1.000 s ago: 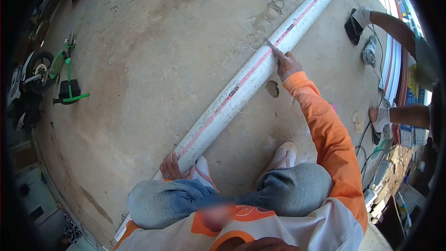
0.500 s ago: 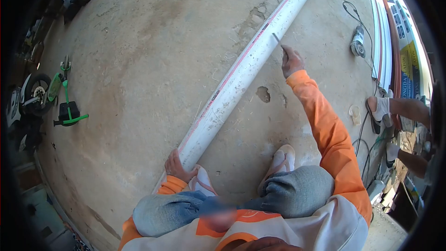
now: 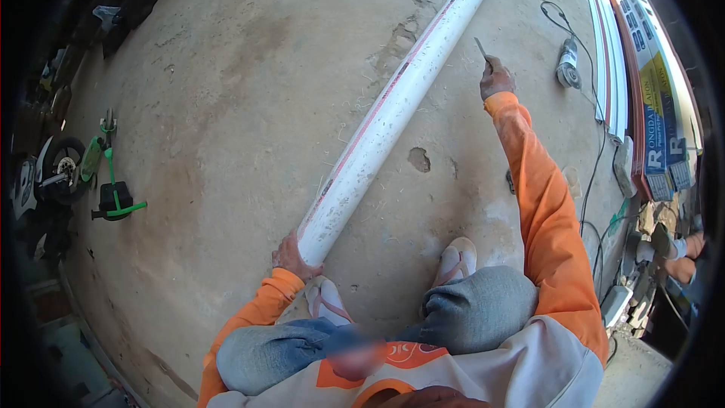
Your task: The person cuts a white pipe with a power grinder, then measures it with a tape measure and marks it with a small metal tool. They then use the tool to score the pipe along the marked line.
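Observation:
A long white plastic pipe (image 3: 393,109), scuffed and marked with a red stripe, lies diagonally from near my feet to the top of the view. My left hand (image 3: 296,258) is wrapped around its near end, beside my left sandal. To the right of the pipe and apart from it, my right hand (image 3: 496,78) is closed on a thin grey blade (image 3: 479,48) that points up and left. The blade's exact kind is too small to tell, and its lower part is hidden by my fingers.
An angle grinder (image 3: 568,68) with its cord lies on the concrete floor at right, near long white strips (image 3: 599,53) and printed boxes (image 3: 657,117). Another person's foot (image 3: 663,242) shows at lower right. A green scooter (image 3: 111,174) and a motorcycle wheel (image 3: 64,168) are at left.
My right hand has moved up and right with the blade, which was over the pipe and is now off it. The other person's feet have shifted down toward the lower right.

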A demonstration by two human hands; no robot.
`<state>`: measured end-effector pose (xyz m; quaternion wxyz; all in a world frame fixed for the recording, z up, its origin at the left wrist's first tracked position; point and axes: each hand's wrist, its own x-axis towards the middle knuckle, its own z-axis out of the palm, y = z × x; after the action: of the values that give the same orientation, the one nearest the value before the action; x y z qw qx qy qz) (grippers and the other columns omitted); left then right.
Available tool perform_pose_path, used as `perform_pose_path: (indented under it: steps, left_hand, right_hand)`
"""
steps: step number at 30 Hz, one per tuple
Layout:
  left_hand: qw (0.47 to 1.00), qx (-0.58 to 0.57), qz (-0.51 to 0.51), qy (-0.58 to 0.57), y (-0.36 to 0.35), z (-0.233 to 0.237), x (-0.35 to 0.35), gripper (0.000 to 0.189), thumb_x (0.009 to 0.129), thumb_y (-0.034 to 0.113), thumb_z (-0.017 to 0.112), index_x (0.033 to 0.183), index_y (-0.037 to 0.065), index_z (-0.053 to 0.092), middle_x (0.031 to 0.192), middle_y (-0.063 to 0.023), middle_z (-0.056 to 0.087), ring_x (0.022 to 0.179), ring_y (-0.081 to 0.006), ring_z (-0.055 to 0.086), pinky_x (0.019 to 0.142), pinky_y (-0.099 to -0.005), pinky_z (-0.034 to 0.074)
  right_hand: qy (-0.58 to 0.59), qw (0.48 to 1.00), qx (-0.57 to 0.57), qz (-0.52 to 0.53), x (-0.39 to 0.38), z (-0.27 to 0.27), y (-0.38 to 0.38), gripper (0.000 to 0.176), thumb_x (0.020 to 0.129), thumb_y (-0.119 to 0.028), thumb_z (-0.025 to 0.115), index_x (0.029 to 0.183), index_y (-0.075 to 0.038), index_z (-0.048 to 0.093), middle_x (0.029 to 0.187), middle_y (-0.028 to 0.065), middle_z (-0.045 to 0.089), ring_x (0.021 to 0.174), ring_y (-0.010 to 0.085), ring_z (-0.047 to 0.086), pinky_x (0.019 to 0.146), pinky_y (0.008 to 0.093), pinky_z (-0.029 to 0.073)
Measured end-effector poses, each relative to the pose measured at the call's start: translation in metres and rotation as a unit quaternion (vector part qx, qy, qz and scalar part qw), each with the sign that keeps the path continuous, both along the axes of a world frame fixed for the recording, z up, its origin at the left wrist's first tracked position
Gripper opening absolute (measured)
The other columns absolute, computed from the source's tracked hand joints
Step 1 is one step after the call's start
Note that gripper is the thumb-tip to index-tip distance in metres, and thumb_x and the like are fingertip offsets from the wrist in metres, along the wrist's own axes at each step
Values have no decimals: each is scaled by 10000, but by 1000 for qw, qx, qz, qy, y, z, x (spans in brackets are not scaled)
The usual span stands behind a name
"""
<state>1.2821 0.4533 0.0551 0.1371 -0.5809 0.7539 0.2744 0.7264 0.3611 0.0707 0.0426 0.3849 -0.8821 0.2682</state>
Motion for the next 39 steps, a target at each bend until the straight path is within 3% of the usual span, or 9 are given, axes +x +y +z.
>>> perform_pose_path:
  steps: [6,9,13,15,19,23,30,34,39]
  left_hand:
    - [998,-56,15,-3,61,5,112,1054,444,298,836,1314,68,286,1230,-187,441,1139,-351,439,930,-478,334]
    - [961,218,167,-42,66,31,124,1045,473,313,825,1321,39,279,1252,-216,420,1149,-368,433,938,-478,333]
    - [997,-6,76,6,108,22,162,1053,479,319,823,1325,26,270,1257,-221,414,1155,-372,427,943,-478,328]
    - [997,-59,55,17,119,17,168,1057,482,322,822,1328,19,265,1260,-224,411,1157,-374,425,946,-479,325]
    - [977,-203,-33,57,111,10,148,1066,487,328,821,1332,6,256,1265,-230,404,1163,-378,419,950,-480,320]
    - [989,-113,-63,70,42,-5,48,1111,501,349,821,1353,-3,202,1285,-227,370,1174,-391,386,954,-480,323]
    - [993,-80,-43,70,-6,-16,-36,1157,512,336,819,1396,73,120,1289,-192,338,1173,-385,383,979,-485,309]
    - [997,-20,-35,73,-16,-3,-32,1151,503,321,822,1392,77,133,1267,-185,364,1173,-373,392,956,-492,328]
    - [992,-71,-63,77,9,-6,9,1134,486,316,827,1374,57,169,1237,-187,399,1157,-361,410,925,-491,351]
  right_hand:
    - [-111,849,88,509,250,-42,100,481,825,-85,485,1267,-270,442,920,146,526,696,354,591,587,425,501]
    - [-84,807,120,572,277,-36,111,510,811,-75,495,1274,-278,433,922,140,518,689,337,596,597,419,506]
    - [-82,979,-6,186,111,-52,6,293,876,-141,452,1134,-231,560,823,146,567,778,354,580,684,429,474]
    - [-44,986,17,157,56,-61,-9,265,899,-172,430,1124,-218,564,818,162,571,779,364,576,683,435,470]
    - [-108,934,18,341,163,-25,31,341,839,-64,499,1151,-198,537,857,169,563,741,372,577,652,423,483]
    - [-50,793,73,603,277,-17,117,518,786,-30,552,1251,-250,488,861,118,559,681,308,602,601,380,505]
    - [-9,996,23,88,51,-61,-3,254,892,-190,454,1115,-233,568,830,154,564,716,359,579,621,438,472]
    - [-78,976,-1,206,120,-37,15,323,884,-156,463,1183,-257,530,871,164,558,745,364,578,656,440,476]
    - [-49,836,121,532,244,-27,83,510,829,-94,511,1279,-316,421,910,114,530,704,326,606,599,422,513]
